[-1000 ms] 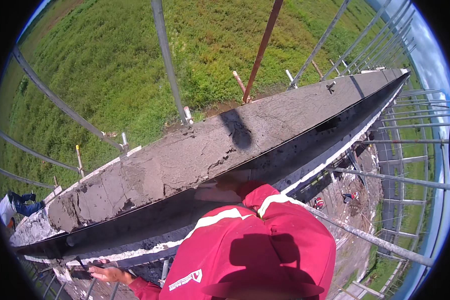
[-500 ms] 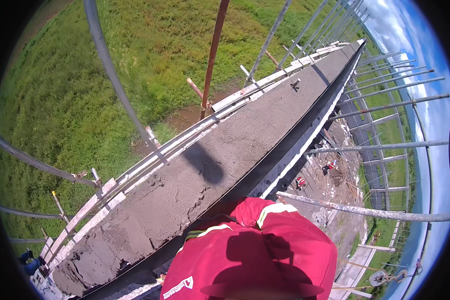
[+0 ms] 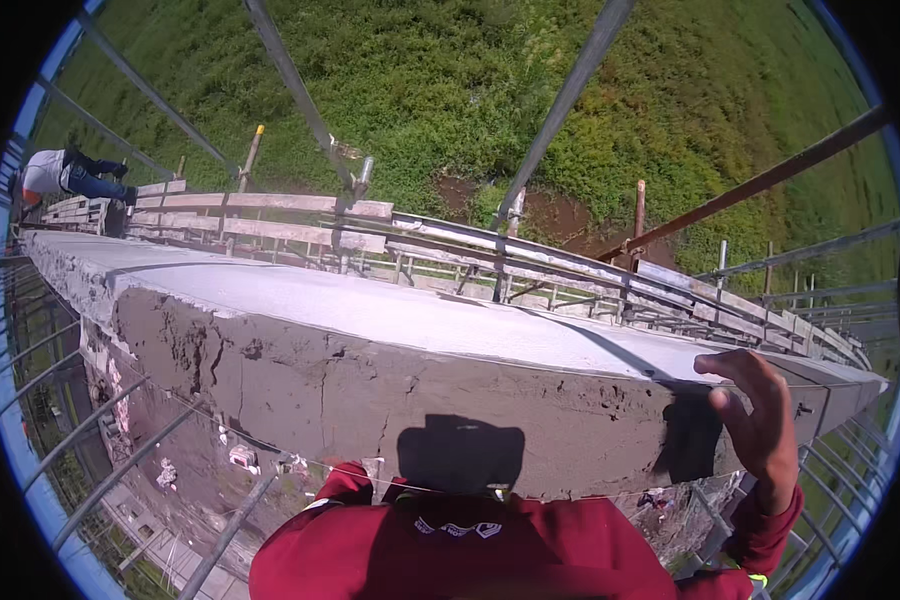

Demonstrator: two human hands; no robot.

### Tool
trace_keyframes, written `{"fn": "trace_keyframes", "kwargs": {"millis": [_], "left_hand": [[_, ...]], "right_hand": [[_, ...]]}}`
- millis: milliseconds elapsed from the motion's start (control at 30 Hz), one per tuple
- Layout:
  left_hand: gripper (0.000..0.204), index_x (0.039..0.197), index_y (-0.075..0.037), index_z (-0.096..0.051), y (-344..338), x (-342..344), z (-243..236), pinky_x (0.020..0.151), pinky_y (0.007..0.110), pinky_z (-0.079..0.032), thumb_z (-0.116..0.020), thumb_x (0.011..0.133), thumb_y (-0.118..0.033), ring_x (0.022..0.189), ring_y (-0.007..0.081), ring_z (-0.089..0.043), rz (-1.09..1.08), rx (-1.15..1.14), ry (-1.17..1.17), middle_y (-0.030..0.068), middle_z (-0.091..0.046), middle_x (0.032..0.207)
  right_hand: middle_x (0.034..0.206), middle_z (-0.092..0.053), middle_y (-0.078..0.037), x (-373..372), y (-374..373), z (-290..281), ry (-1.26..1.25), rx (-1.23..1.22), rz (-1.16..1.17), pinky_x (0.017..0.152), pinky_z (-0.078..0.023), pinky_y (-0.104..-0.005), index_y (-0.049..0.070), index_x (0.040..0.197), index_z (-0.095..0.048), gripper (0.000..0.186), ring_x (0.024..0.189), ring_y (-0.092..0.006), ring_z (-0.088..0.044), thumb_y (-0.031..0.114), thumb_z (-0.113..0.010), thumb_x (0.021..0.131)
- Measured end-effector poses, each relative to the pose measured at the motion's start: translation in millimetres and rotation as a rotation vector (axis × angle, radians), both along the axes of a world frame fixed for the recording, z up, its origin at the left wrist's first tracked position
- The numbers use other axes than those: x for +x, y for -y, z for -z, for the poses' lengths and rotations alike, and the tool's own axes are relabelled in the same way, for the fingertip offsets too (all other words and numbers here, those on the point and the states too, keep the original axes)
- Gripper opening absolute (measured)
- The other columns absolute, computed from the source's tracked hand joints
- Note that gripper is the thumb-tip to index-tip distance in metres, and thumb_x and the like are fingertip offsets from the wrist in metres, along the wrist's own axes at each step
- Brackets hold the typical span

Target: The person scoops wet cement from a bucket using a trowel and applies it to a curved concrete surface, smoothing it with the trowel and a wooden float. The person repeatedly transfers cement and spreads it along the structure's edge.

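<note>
My right hand (image 3: 755, 410) is raised over the near edge of the white-topped wall (image 3: 440, 325), fingers apart and curved, with nothing visible between them. Its shadow falls on the grey, rough, cracked mortar band (image 3: 290, 370) along the wall's side. My left arm's red sleeve (image 3: 345, 482) shows at the lower centre-left, by the bottom of that band; its hand is too hidden to make out. A thin line runs along the band's lower edge.
Wooden boards (image 3: 270, 205) and steel poles (image 3: 560, 110) run along the far side, above grass (image 3: 420, 70) far below. A worker in jeans (image 3: 90, 175) is at the far left. Rebar bars (image 3: 150, 460) project below left, over a deep drop to the ground.
My view has swung round, so the wall now lies crosswise. My right hand has come up into view on the right; my left hand, seen earlier at lower left, is hidden.
</note>
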State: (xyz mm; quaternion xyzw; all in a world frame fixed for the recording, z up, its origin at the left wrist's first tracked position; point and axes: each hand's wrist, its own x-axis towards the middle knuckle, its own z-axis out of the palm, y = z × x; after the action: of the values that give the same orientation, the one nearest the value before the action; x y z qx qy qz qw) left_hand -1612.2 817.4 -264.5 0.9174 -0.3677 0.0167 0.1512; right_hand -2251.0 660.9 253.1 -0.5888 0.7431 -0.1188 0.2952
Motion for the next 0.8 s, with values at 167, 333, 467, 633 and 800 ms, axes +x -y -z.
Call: {"fn": "trace_keyframes", "kwargs": {"millis": [167, 333, 467, 633, 800], "left_hand": [[0.045, 0.128, 0.009, -0.047, -16.4, -32.4, 32.8, 0.107, 0.055, -0.035, -0.061, 0.092, -0.015, 0.122, 0.0509, -0.044, -0.036, -0.023, 0.039, 0.0331, -0.048, 0.128], [0.042, 0.123, 0.005, -0.046, -5.4, -48.4, 24.0, 0.098, 0.056, -0.037, -0.063, 0.087, -0.009, 0.112, 0.0492, -0.045, -0.073, -0.047, 0.07, 0.0304, -0.047, 0.12], [0.043, 0.123, 0.006, -0.045, -3.6, -50.1, 5.3, 0.098, 0.056, -0.037, -0.063, 0.087, -0.007, 0.112, 0.0499, -0.045, 0.0, -0.052, 0.004, 0.031, -0.047, 0.121], [0.042, 0.121, 0.007, -0.047, -2.3, -47.3, 2.3, 0.097, 0.056, -0.037, -0.063, 0.086, -0.007, 0.112, 0.0503, -0.045, 0.064, -0.087, 0.006, 0.0317, -0.048, 0.12], [0.04, 0.119, 0.008, -0.048, -4.4, -43.3, 11.1, 0.099, 0.058, -0.034, -0.062, 0.088, -0.014, 0.112, 0.0511, -0.045, -0.018, -0.086, -0.04, 0.0318, -0.049, 0.118]], "right_hand": [[0.109, -0.069, -0.018, 2.7, 58.1, 15.9, 0.056, 0.531, -0.336, 0.093, -0.05, -0.0373, 0.001, 0.114, -0.069, 0.024, 0.104, -0.0307, -0.067, 0.014, -0.056, 0.097], [0.112, -0.066, -0.016, -10.3, 71.3, 20.6, -0.01, 0.624, -0.537, 0.088, -0.051, -0.0364, 0.002, 0.111, -0.069, 0.021, 0.105, -0.0266, -0.065, 0.01, -0.066, 0.092], [0.118, -0.064, -0.015, -18.3, 64.2, 30.2, 0.254, 0.685, -0.155, 0.092, -0.051, -0.0375, 0.007, 0.115, -0.07, 0.025, 0.106, -0.0266, -0.063, 0.008, -0.074, 0.09], [0.104, -0.067, -0.012, -5.6, 76.0, 38.1, 0.247, 0.577, -0.333, 0.083, -0.052, -0.0342, 0.002, 0.102, -0.07, 0.013, 0.092, -0.021, -0.064, 0.007, -0.071, 0.091], [0.089, -0.066, -0.011, -4.9, 83.1, 43.7, 0.418, 0.62, -0.354, 0.073, -0.05, -0.0327, -0.001, 0.097, -0.068, 0.007, 0.08, -0.0203, -0.063, 0.005, -0.065, 0.093]]}}
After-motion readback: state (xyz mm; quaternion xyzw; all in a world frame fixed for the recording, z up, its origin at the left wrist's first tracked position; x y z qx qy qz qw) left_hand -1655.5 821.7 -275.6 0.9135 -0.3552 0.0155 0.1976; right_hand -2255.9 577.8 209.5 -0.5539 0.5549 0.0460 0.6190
